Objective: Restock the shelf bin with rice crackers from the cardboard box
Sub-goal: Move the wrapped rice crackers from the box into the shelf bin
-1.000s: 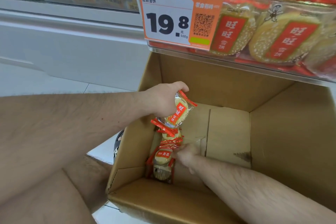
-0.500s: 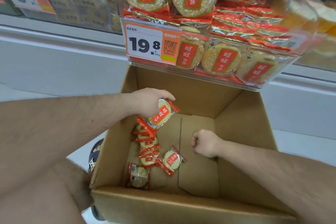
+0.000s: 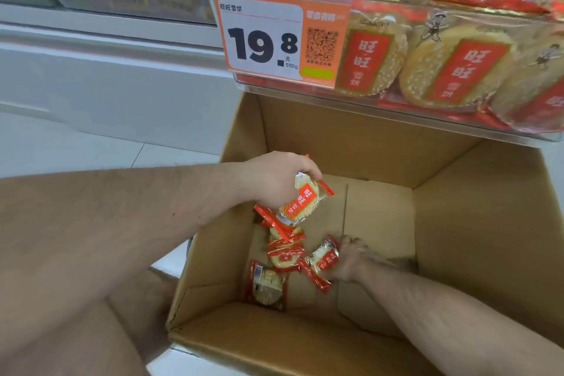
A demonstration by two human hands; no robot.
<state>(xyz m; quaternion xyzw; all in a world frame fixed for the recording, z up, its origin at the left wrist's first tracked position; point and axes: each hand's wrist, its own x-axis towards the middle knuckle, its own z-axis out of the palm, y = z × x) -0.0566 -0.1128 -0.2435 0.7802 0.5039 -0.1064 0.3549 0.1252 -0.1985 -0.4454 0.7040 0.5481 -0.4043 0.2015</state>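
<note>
1. Left hand [image 3: 274, 180] hovers over the open cardboard box [image 3: 476, 247], fingers curled down round a cracker pack [image 3: 300, 203]. The pack hangs tilted below the palm, red label facing up.
2. More red-edged wrappers trail from under that pack, so the left hand may hold more than one; can't tell how many.
3. Right hand [image 3: 348, 262] is down on the box floor, blurred. Fingers bent against a loose pack [image 3: 320, 264] that lies tilted on its edge. Touching it for sure; whether it has a firm grip, can't tell.
4. Loose packs on the box floor, left side: a small pile [image 3: 285, 249] just beside the right hand's pack, and one flat pack [image 3: 265, 285] nearer the front wall, showing its back side.
5. Shelf bin [image 3: 366, 101], clear plastic, sits above the far edge of the box, full of the same packs pressed against its front.
6. Orange price tag [image 3: 274, 40] clipped to the bin front, left end, reads 19.8.
</note>
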